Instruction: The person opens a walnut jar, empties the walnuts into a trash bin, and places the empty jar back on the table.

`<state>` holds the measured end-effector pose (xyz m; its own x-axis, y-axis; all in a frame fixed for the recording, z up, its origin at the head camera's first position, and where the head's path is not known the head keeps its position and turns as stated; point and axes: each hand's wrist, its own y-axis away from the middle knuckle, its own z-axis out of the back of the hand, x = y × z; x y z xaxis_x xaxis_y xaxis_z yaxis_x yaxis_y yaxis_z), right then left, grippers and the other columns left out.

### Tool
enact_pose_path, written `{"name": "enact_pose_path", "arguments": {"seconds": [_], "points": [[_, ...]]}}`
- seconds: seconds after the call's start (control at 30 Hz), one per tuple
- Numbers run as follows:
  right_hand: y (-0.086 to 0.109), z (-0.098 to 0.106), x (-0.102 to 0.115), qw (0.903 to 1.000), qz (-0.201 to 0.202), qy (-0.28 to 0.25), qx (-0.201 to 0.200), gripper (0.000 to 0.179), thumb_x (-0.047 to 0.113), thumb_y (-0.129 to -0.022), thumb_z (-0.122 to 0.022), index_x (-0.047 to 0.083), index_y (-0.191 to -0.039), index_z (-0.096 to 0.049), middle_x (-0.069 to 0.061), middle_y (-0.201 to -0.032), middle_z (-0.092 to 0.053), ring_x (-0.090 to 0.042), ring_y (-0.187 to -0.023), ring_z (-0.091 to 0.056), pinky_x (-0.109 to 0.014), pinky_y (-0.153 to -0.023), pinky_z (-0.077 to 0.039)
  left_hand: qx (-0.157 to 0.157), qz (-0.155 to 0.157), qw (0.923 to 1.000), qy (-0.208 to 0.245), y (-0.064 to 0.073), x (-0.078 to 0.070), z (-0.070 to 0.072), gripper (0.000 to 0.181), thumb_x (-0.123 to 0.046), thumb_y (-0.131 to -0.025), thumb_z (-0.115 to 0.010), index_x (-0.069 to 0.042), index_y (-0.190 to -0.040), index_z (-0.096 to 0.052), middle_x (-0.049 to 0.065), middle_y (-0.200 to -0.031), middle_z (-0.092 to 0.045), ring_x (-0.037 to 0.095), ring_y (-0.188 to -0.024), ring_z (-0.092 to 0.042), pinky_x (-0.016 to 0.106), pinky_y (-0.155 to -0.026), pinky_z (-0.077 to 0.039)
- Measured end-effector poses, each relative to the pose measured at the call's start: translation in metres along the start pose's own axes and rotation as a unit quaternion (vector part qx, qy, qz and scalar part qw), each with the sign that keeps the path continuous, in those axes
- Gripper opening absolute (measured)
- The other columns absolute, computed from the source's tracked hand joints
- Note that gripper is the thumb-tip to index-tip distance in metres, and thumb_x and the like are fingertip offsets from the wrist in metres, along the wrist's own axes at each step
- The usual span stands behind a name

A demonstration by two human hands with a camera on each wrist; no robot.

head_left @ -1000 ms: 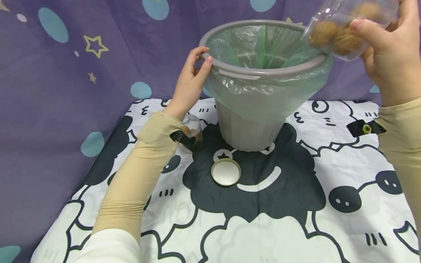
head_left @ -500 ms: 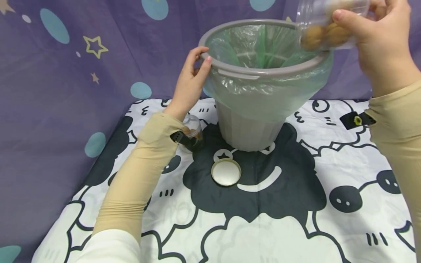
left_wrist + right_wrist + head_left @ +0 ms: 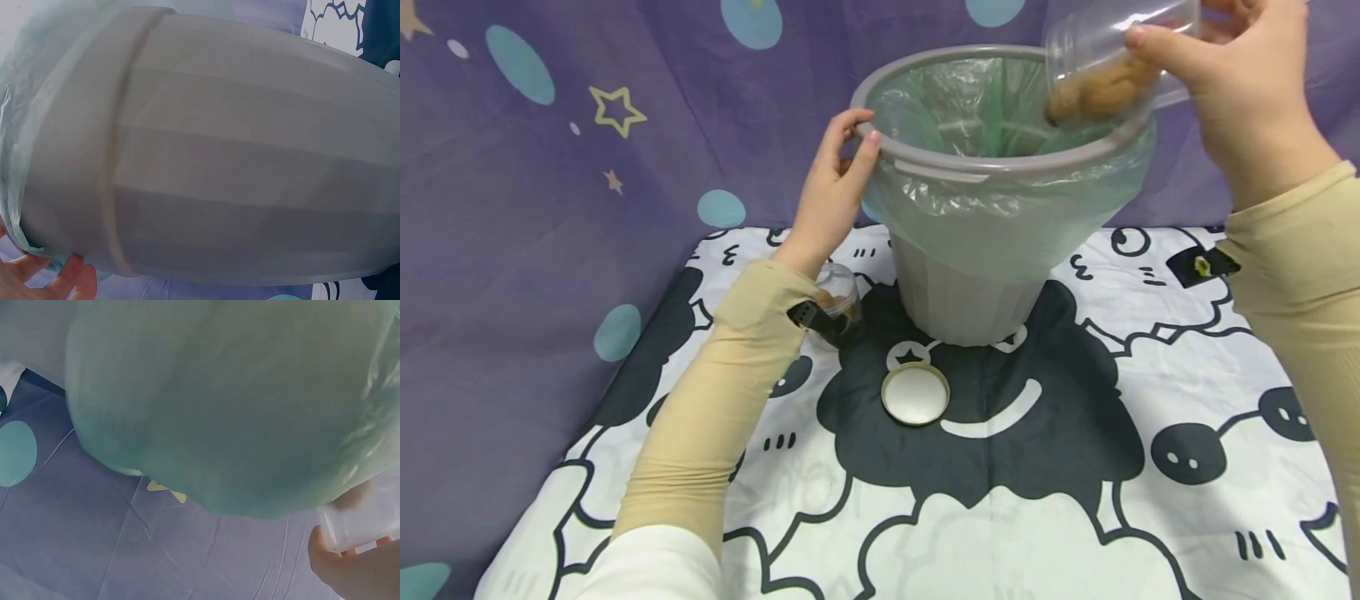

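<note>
A grey trash bin stands upright, lined with a thin green plastic bag folded over its rim. My left hand grips the rim at its left side, thumb in front and fingers curled over. Above the right part of the rim, my right hand holds a clear plastic jar. The jar is tipped with its mouth toward the bin, and brown walnuts lie near that mouth. In the right wrist view the bag hides most of the bin, and the jar shows at the edge.
A round lid with a white inside lies on the sheep-print cloth in front of the bin. Behind my left wrist stands another clear jar with brown contents, partly hidden. A purple curtain hangs at the back.
My right hand has moved left with the jar, bringing its mouth over the bin's right rim and tilting it further. The walnuts have shifted toward the mouth. My left hand stays on the rim.
</note>
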<state>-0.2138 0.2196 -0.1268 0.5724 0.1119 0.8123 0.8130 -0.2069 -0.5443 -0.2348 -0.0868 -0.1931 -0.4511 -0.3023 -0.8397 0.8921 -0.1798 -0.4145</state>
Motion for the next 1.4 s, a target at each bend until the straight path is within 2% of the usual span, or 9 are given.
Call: {"name": "enact_pose_path", "arguments": {"seconds": [0.23, 0.5, 0.67, 0.8, 0.93, 1.07, 1.17, 1.27, 1.4], "points": [[0.0, -0.002, -0.001, 0.9999, -0.012, 0.006, 0.003, 0.051, -0.008, -0.065, -0.078, 0.008, -0.111, -0.063, -0.003, -0.109, -0.06, -0.013, -0.092, -0.058, -0.019, -0.08, -0.049, -0.002, 0.001, 1.0, -0.005, 0.001, -0.001, 0.001, 0.038, -0.028, -0.099, -0.042, -0.019, -0.136, -0.039, 0.004, -0.14, -0.039, 0.021, -0.101, -0.055, 0.031, -0.084, -0.046], [-0.002, -0.007, 0.001, 0.9999, -0.014, 0.006, 0.004, 0.055, -0.01, -0.063, -0.078, 0.009, -0.112, -0.062, -0.001, -0.112, -0.061, -0.012, -0.106, -0.055, -0.019, -0.082, -0.048, -0.004, 0.0, 1.0, -0.003, 0.001, 0.0, 0.001, 0.038, -0.028, -0.099, -0.042, -0.019, -0.135, -0.039, 0.004, -0.14, -0.04, 0.021, -0.1, -0.056, 0.031, -0.085, -0.046], [0.0, -0.011, 0.005, 0.9928, -0.017, 0.117, 0.017, 0.066, -0.008, -0.067, -0.075, 0.016, -0.124, -0.055, 0.004, -0.125, -0.056, -0.012, -0.118, -0.052, -0.017, -0.098, -0.041, -0.003, -0.002, 1.0, -0.003, 0.001, 0.0, 0.001, 0.038, -0.028, -0.099, -0.042, -0.019, -0.136, -0.039, 0.004, -0.14, -0.04, 0.021, -0.099, -0.055, 0.031, -0.084, -0.046], [-0.002, -0.017, 0.006, 0.968, -0.008, 0.248, 0.038, 0.071, -0.001, -0.065, -0.077, 0.021, -0.128, -0.053, 0.008, -0.13, -0.053, -0.007, -0.125, -0.045, -0.018, -0.109, -0.028, -0.003, -0.005, 1.0, -0.001, 0.0, -0.001, 0.001, 0.038, -0.027, -0.099, -0.041, -0.018, -0.136, -0.039, 0.004, -0.14, -0.04, 0.021, -0.1, -0.055, 0.031, -0.084, -0.046], [-0.003, -0.021, 0.0, 0.9225, 0.051, 0.374, 0.079, 0.068, 0.01, -0.064, -0.08, 0.024, -0.127, -0.056, 0.013, -0.127, -0.053, -0.003, -0.118, -0.045, -0.016, -0.106, -0.03, -0.004, -0.005, 1.0, 0.0, 0.0, 0.0, 0.001, 0.038, -0.027, -0.099, -0.041, -0.018, -0.136, -0.039, 0.004, -0.14, -0.04, 0.021, -0.1, -0.055, 0.031, -0.084, -0.046], [-0.003, -0.023, -0.006, 0.8936, 0.111, 0.428, 0.077, 0.063, 0.019, -0.063, -0.083, 0.025, -0.122, -0.061, 0.022, -0.116, -0.052, 0.003, -0.11, -0.045, -0.013, -0.098, -0.033, -0.004, -0.002, 1.0, 0.001, 0.002, 0.0, 0.001, 0.038, -0.027, -0.099, -0.042, -0.018, -0.136, -0.039, 0.004, -0.14, -0.04, 0.021, -0.101, -0.055, 0.032, -0.086, -0.047], [-0.002, -0.023, -0.007, 0.8953, 0.109, 0.426, 0.069, 0.061, 0.021, -0.064, -0.083, 0.026, -0.121, -0.061, 0.023, -0.111, -0.053, 0.003, -0.107, -0.046, -0.012, -0.096, -0.034, -0.003, -0.004, 1.0, 0.002, 0.002, -0.001, 0.002, 0.038, -0.027, -0.099, -0.041, -0.018, -0.135, -0.039, 0.003, -0.14, -0.039, 0.021, -0.101, -0.055, 0.032, -0.085, -0.046], [0.0, -0.022, -0.005, 0.9045, 0.068, 0.417, 0.061, 0.061, 0.023, -0.067, -0.081, 0.028, -0.124, -0.059, 0.018, -0.118, -0.054, 0.0, -0.112, -0.046, -0.013, -0.1, -0.033, -0.006, -0.009, 0.9999, 0.001, 0.002, 0.0, 0.002, 0.037, -0.028, -0.099, -0.041, -0.018, -0.135, -0.039, 0.003, -0.14, -0.039, 0.02, -0.1, -0.055, 0.031, -0.085, -0.046], [0.004, -0.018, -0.005, 0.9371, 0.025, 0.347, 0.021, 0.06, 0.019, -0.07, -0.077, 0.027, -0.125, -0.055, 0.012, -0.124, -0.052, -0.004, -0.116, -0.046, -0.017, -0.105, -0.032, -0.005, -0.017, 0.9998, 0.006, 0.002, 0.001, 0.001, 0.038, -0.028, -0.099, -0.041, -0.017, -0.135, -0.039, 0.004, -0.139, -0.04, 0.018, -0.1, -0.057, 0.03, -0.085, -0.047]]}}
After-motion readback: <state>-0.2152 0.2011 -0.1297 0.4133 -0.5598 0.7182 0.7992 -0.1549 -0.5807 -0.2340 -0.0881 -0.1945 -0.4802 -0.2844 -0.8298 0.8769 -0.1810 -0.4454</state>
